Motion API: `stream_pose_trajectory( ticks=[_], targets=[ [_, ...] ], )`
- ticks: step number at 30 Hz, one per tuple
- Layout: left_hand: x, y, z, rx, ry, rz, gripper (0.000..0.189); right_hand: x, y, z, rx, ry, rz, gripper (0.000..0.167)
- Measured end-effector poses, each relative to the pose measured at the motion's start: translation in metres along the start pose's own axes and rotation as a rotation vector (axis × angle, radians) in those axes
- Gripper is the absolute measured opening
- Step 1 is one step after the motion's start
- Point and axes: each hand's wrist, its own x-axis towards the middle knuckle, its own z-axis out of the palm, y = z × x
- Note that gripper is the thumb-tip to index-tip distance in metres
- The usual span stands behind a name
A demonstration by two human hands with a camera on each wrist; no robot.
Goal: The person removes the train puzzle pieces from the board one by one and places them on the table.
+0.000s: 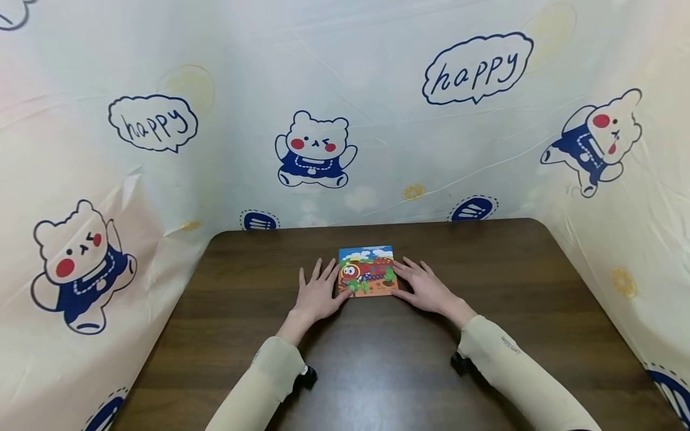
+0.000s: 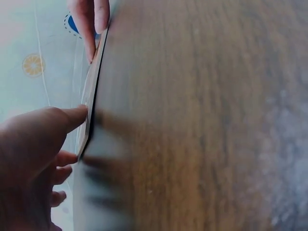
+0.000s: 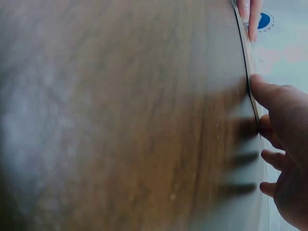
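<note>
Board (image 1: 369, 272) first, since that's what both hands are on: it's small, thin, and lies picture-up on the far part of the brown table (image 1: 377, 344), about midway between left and right. The print's a big-eyed red cartoon critter with green plants, orange ground below and blue sky with clouds at the far side.

Left hand (image 1: 318, 296) is on the board's left side, fingers spread and pretty much straight, thumb reaching over to the near left corner. Right hand (image 1: 426, 287) does much the same on the right, thumb by the near right corner, fingertips at the right edge. Neither one's curled round it, so it's more of a light touch from both sides than a real grip. Can't tell if any fingertips go under the edge, even from the wrist views.

Both sleeves (image 1: 525, 365) are pale, with a dark gadget (image 1: 308, 377) at each wrist. Past the table there's a pale cloth (image 1: 232, 137) with cartoon bears (image 1: 312, 149) and "happy" bubbles (image 1: 153, 123).
</note>
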Motion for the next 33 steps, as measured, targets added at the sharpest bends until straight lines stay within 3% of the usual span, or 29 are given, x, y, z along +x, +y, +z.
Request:
stream_pose_trajectory(
  ticks=[11,19,26,33],
  targets=[
    [0.02,0.008,0.012,-0.079,0.036,0.085,0.088,0.01,0.001,-0.005,0.054,0.038,0.062,0.067],
    [0.041,0.011,0.024,-0.045,0.023,0.118,0.094,0.033,0.0,-0.005,0.093,0.101,0.096,0.062],
    [0.044,0.006,0.038,-0.01,0.016,0.113,0.094,0.048,0.002,0.001,0.09,0.107,0.093,0.059],
    [0.047,0.007,0.042,0.021,0.043,0.109,0.093,0.057,0.004,0.004,0.053,0.113,0.1,0.057]
  ],
)
